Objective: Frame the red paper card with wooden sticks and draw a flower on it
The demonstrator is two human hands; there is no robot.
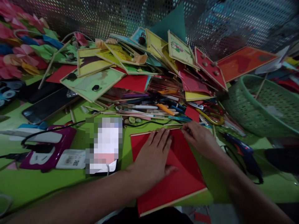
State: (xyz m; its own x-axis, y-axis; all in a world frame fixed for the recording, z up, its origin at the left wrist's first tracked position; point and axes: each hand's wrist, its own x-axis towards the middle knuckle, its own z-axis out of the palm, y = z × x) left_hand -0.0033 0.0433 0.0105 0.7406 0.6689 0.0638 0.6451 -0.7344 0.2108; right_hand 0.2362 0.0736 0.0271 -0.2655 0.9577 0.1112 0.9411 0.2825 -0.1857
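A red card (187, 168) lies at the table's front edge, with a thin wooden stick (177, 200) along its near edge and another stick (140, 133) along its far edge. My left hand (151, 155) rests flat on the card, fingers stretched toward the far edge. At the card's far right corner, my right hand (198, 137) has its fingers curled together in a pinch. What sits between those fingertips is hidden. Close to my right forearm lies a dark blue glue gun (244, 152).
A phone (108, 140) and a purple power strip (46, 149) with cables lie left. Pens and an orange cutter (164, 109) lie beyond the card, scissors (210, 116) right of them. Framed cards (93, 81) pile up behind. A green basket (254, 109) stands right.
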